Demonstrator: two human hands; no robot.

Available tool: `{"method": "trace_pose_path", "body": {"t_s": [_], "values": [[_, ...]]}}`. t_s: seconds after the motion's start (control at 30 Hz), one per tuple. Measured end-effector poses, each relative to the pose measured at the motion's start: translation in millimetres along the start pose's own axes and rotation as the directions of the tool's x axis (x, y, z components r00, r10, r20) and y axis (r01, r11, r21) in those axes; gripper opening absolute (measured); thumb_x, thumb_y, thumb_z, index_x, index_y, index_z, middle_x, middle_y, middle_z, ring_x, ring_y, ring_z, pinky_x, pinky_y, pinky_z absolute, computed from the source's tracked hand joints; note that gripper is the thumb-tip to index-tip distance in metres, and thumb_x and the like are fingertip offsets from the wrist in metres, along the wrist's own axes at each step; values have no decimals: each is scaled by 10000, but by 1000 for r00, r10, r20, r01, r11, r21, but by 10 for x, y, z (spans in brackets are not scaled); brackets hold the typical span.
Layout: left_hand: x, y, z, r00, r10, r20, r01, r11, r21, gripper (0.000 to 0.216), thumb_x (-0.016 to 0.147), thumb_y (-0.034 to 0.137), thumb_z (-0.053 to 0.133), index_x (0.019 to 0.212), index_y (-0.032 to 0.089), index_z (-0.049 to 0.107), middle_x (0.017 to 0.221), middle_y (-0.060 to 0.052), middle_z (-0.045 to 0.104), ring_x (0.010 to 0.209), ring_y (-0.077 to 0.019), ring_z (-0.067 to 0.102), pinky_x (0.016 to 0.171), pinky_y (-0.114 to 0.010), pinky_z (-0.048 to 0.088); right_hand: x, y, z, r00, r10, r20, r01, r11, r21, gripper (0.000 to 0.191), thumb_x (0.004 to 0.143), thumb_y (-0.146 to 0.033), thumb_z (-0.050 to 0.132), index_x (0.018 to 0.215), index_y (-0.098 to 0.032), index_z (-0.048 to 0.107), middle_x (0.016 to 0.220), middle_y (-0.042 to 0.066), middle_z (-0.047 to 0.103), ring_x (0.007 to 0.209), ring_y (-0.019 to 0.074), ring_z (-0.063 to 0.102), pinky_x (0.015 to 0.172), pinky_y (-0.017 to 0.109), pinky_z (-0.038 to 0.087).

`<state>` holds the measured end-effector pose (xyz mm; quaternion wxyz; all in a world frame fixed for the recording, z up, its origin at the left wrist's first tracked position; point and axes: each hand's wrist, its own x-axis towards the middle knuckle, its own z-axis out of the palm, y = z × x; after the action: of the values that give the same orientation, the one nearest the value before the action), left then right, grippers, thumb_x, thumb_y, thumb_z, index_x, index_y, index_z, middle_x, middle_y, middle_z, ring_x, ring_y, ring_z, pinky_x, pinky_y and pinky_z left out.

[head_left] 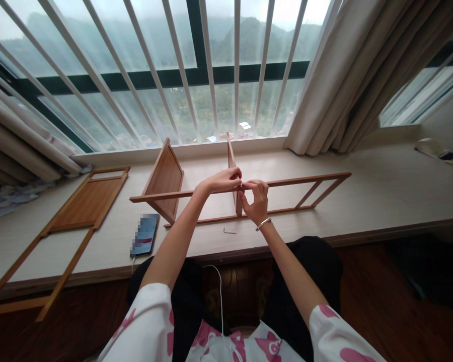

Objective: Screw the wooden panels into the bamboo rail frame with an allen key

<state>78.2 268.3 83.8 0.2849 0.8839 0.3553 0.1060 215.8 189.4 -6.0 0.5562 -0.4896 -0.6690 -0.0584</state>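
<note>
A wooden frame [292, 183] with two cross panels lies on its side across the white window ledge. My left hand [223, 180] rests on its upper rail near the middle panel [231, 153], fingers curled. Close against it, my right hand [255, 200] pinches at the same joint, thumb and fingertips bent together. Something small and pale shows between the fingertips, too small to name. The larger end panel [166, 182] stands upright at the frame's left. Just below the hands lies an L-shaped hex key [229, 232].
Another wooden frame with a panel [86, 203] lies at the left, its legs over the ledge's front edge. A phone [145, 235] with a white cable [221, 289] is near my left forearm. Barred windows and curtains [335, 75] stand behind. Paler items [441, 153] sit far right.
</note>
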Motion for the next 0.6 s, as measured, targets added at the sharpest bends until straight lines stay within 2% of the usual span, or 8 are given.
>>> {"method": "trace_pose_path", "body": {"t_s": [0.37,0.6], "values": [[31,-93,48,998,-27,59,37,983,-180,388,704,415,466,1007,172,484,745,-12,531,657,-123,489,572,-241,393,39,-90,-57,997,78,-2,-78,996,31,167,809,-291,517,966,-237,542,955,55,564,986,229,461,867,424,385],[77,-180,50,989,11,148,28,966,-257,494,647,417,567,1060,183,431,781,2,493,707,-120,484,620,-243,402,51,-105,-101,991,132,16,-133,989,62,151,806,-329,530,910,-228,572,927,51,587,969,218,464,820,393,421]]}}
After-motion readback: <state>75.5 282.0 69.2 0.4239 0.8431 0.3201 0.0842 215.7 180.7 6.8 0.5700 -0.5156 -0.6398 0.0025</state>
